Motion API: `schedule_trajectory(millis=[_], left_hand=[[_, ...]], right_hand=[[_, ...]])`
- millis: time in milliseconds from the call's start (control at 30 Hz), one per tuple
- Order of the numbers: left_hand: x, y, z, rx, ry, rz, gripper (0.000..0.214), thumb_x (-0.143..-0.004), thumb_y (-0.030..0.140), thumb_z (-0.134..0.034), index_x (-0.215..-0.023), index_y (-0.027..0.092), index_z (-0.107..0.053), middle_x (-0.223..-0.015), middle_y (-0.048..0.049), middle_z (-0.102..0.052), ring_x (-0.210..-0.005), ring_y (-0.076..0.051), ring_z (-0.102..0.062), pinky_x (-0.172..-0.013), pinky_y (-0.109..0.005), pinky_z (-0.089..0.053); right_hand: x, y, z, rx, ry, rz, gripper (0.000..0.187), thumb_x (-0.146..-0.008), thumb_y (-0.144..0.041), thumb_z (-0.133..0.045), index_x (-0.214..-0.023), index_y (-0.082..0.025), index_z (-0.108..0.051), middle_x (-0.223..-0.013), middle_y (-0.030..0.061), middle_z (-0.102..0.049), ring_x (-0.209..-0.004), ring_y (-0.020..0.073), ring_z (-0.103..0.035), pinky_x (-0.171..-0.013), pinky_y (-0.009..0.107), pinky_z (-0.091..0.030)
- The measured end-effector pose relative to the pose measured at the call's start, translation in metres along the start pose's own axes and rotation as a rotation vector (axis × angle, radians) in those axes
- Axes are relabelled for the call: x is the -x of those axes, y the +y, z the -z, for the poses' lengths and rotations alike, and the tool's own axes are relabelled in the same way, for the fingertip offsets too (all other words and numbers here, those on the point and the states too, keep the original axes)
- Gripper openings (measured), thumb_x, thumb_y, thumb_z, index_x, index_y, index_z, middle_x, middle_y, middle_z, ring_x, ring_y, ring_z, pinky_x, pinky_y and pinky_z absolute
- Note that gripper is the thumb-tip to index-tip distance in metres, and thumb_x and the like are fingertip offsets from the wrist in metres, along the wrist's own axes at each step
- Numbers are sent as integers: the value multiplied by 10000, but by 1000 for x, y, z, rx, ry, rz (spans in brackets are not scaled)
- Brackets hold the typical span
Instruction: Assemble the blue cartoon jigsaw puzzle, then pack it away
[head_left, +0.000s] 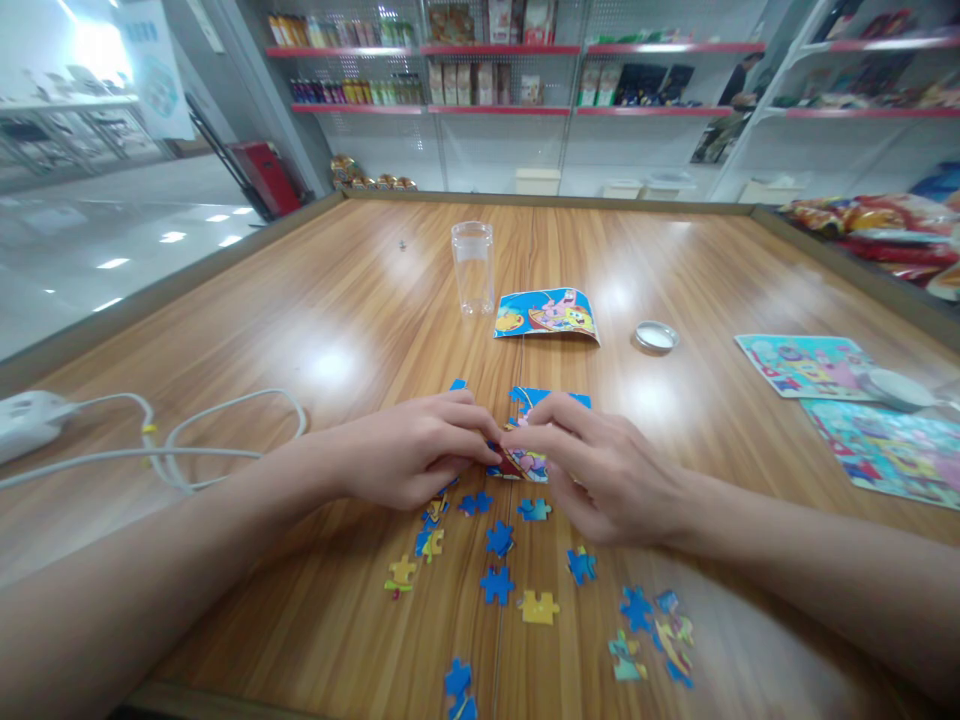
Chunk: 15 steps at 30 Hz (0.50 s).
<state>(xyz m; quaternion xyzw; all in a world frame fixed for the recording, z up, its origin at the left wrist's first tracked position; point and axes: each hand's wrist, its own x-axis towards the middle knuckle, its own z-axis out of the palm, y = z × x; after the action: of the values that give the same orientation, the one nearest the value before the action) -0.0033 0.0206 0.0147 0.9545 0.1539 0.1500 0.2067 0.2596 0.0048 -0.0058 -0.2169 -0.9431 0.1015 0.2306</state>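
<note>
A partly joined jigsaw puzzle [530, 466] lies on the wooden table between my hands, its middle covered by fingers. My left hand [427, 445] is closed at its left edge, thumb and fingertips pinching a dark blue puzzle piece [493, 450]. From the other side, my right hand [600, 465] reaches over the puzzle with curled fingers. Its index fingertip meets the left fingertips; whatever it grips is hidden. Loose puzzle pieces lie nearer me, among them a blue piece [497, 585], a yellow piece [538, 607] and a blue-green piece [534, 510].
Beyond the puzzle are a clear plastic jar [473, 270], a cartoon picture sheet [547, 315] and a round metal lid [655, 337]. More picture sheets [806, 365] lie right. A white cable [225, 455] loops at left. Stocked shelves [495, 110] stand behind the raised table edge.
</note>
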Motion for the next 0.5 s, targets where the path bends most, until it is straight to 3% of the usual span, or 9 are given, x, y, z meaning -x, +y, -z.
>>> schedule_trajectory(millis=[67, 133, 233, 400, 500], left_hand=[[1, 0, -1, -3, 13, 1, 402, -844, 8, -514, -1166, 180, -682, -1192, -123, -705, -1072, -243, -658, -958, -441, -526], [1, -1, -1, -7, 22, -1, 379, -851, 18, -514, -1148, 179, -687, -1193, -127, -705, -1077, -246, -658, -956, -443, -530], [1, -1, -1, -11, 16, 10, 390, -846, 19, -520, -1156, 186, -687, -1186, -119, -707, -1062, -242, -652, -948, -437, -532], [0, 0, 0, 12, -9, 9, 447, -823, -11, -519, -1193, 189, -671, -1195, -109, -701, -1068, -240, -647, -946, -426, -523], [0, -1, -1, 2, -13, 14, 428, -836, -6, -512, -1182, 187, -672, -1216, -113, -694, -1094, -243, -644, -968, -433, -514]], right_hand=[[-1, 0, 2, 36, -163, -23, 357, -828, -96, -484, -1152, -184, -608, -1138, 122, -548, -934, 215, -581, -719, 355, -516], [-2, 0, 4, 59, -248, -39, 343, -837, -116, -478, -1136, -180, -633, -1146, 132, -539, -926, 222, -578, -709, 361, -511], [-2, 0, 3, 54, -243, -48, 389, -832, -106, -459, -1189, -173, -600, -1146, 132, -543, -919, 221, -570, -704, 362, -509], [-2, 0, 0, -5, -75, -42, 475, -800, -59, -446, -1262, -143, -516, -1118, 121, -563, -923, 205, -554, -724, 346, -509], [-1, 1, 1, 32, -163, -12, 398, -825, -73, -460, -1179, -182, -606, -1147, 114, -555, -910, 195, -559, -709, 329, -491]])
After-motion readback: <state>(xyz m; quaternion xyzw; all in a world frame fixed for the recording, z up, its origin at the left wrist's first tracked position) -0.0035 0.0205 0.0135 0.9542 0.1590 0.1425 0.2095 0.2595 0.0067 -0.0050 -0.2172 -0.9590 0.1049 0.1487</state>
